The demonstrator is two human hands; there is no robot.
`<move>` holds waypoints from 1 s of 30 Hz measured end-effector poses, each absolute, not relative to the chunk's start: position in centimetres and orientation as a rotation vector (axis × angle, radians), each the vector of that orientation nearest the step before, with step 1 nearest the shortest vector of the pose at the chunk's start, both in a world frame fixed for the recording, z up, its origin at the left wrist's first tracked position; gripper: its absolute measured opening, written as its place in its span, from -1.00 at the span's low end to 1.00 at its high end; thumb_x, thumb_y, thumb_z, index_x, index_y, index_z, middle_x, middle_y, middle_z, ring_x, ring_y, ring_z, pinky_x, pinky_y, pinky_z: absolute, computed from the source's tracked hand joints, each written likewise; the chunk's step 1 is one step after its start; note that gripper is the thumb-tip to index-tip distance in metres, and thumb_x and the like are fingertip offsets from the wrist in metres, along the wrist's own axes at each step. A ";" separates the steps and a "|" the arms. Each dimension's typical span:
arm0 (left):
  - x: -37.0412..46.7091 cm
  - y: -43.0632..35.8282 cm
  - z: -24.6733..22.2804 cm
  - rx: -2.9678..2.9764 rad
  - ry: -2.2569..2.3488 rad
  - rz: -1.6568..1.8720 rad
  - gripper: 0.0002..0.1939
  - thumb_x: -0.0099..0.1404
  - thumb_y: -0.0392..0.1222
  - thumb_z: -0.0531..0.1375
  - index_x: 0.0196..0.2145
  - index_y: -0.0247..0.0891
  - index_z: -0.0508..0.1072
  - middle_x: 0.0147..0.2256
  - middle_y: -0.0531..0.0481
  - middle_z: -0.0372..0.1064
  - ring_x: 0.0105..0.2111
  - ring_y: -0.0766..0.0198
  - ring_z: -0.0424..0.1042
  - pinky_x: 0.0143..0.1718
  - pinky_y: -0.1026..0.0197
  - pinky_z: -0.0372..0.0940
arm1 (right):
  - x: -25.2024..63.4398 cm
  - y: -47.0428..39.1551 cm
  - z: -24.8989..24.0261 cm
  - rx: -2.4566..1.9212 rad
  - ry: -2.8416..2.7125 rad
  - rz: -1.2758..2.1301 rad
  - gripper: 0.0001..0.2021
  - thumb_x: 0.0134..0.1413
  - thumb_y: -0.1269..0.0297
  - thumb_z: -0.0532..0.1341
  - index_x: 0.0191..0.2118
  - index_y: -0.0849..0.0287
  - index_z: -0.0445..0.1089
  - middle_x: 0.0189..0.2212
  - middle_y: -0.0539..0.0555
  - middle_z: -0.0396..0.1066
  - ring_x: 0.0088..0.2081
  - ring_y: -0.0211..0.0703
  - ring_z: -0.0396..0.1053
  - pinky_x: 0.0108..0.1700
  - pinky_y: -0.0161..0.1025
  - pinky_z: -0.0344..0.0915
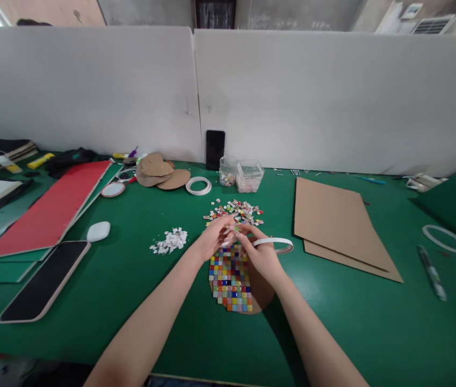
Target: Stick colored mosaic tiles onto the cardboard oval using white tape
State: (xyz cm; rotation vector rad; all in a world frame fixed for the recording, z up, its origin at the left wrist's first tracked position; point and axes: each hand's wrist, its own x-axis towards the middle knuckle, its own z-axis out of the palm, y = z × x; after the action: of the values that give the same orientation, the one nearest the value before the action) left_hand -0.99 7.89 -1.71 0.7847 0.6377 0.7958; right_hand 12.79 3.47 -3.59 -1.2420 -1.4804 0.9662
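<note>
My left hand (218, 235) and my right hand (260, 250) meet fingertip to fingertip above the far end of a mosaic. Between the fingers is a small pale tile, pinched by my left hand; its details are too small to make out. A narrow roll of white tape (284, 248) hangs at my right hand, whose fingers are closed. Below, rows of colourful square tiles (231, 279) cover the left and middle of a round cardboard disc (262, 293), with bare cardboard on the right. Just beyond my hands lies a scattered heap of loose tiles (244, 210).
White paper scraps (170, 241) lie left of my hands. Behind stand a clear square box (250, 176), a clear cup (228, 171) and a phone (215, 149) against the partition. Cardboard sheets (336, 226) lie right; another phone (46, 282) and a red board (56, 207) lie left.
</note>
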 end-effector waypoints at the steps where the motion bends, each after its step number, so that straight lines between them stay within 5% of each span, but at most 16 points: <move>1: -0.9 7.9 -1.7 0.792 0.648 0.791 -0.66 0.21 -0.05 0.08 -0.61 -0.27 0.16 -0.78 0.19 -0.01 -0.78 0.50 -0.01 -0.72 0.40 -0.06 | 12.8 3.5 -3.7 -1.232 -1.457 0.968 -0.75 0.08 0.12 0.12 -0.18 0.14 0.35 -0.41 0.06 0.44 -0.54 -0.21 0.33 -0.50 -0.26 0.31; 8: -0.7 8.0 -1.9 0.876 0.787 0.855 -0.61 0.18 0.11 0.10 -0.56 -0.27 0.22 -0.77 0.16 0.07 -0.77 0.49 0.01 -0.71 0.38 -0.11 | 13.1 4.1 -4.4 -1.207 -1.327 0.981 -0.74 0.08 0.09 0.11 -0.19 0.12 0.36 -0.28 0.11 0.44 -0.53 -0.19 0.37 -0.49 -0.22 0.37; 17: -0.8 8.5 -2.4 0.885 0.885 0.869 -0.60 0.16 0.03 0.13 -0.64 -0.26 0.12 -0.76 0.13 0.13 -0.78 0.50 0.01 -0.73 0.36 -0.20 | 12.8 3.7 -4.2 -1.135 -1.392 1.044 -0.69 0.13 0.15 0.07 -0.03 0.08 0.33 -0.07 0.13 0.37 -0.39 -0.15 0.43 -0.33 -0.16 0.41; 30: -0.6 7.9 -2.3 1.048 0.984 1.004 -0.71 0.10 -0.04 0.22 -0.43 -0.20 0.16 -0.70 0.20 0.20 -0.75 0.47 0.12 -0.72 0.41 -0.06 | 13.0 3.9 -4.3 -1.100 -1.465 0.928 -0.69 0.14 0.20 0.08 -0.02 0.07 0.35 -0.01 0.11 0.36 0.03 -0.03 0.28 0.01 -0.05 0.27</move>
State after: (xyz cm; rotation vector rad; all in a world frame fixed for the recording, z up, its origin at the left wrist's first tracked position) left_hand -0.63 7.94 -2.27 1.0481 0.9844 1.0038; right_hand 13.04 3.89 -4.26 -1.0997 -1.4651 0.9281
